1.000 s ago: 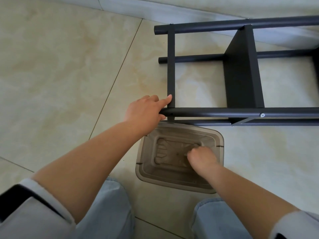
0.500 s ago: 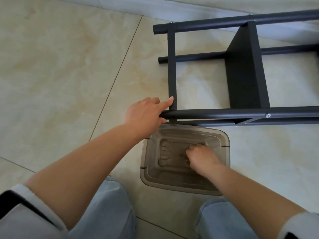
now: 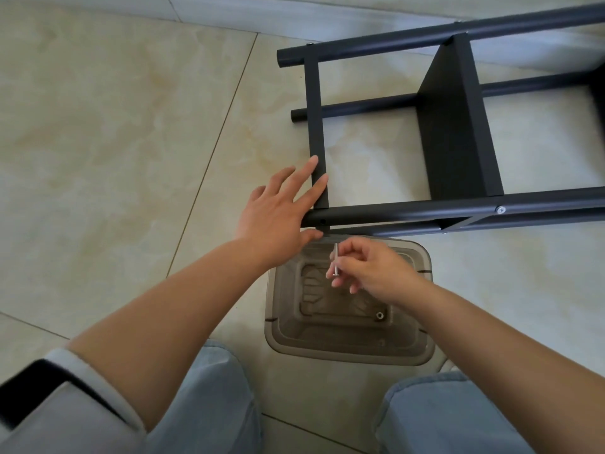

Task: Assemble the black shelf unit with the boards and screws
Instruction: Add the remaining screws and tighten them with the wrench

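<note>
Black shelf unit (image 3: 455,204) lying on its side on the tiled floor (image 3: 98,142), one board (image 3: 458,126) already fixed between the tubes, a crossbar (image 3: 316,126) at the near end. Open screw hole (image 3: 322,221) visible on the near tube (image 3: 393,213), right by the crossbar joint; farther along, a seated screw head (image 3: 500,210).

Step in hand, by the look of it: getting a fresh screw into that hole. Best done by lining the crossbar end up square with the hole first, bringing the screw in straight along the hole's axis, starting the thread by fingers before any tightening, keeping the frame steady meanwhile.

Left hand (image 3: 278,211) spread wide, fingers straight, fingertips against the crossbar, thumb just under the tube end, gripping nothing. Right hand (image 3: 370,270) half curled, pinching a long silver screw (image 3: 335,262) between thumb and forefinger, held above the clear plastic bin (image 3: 422,348), one more small fitting (image 3: 379,315) lying in its bottom
</note>
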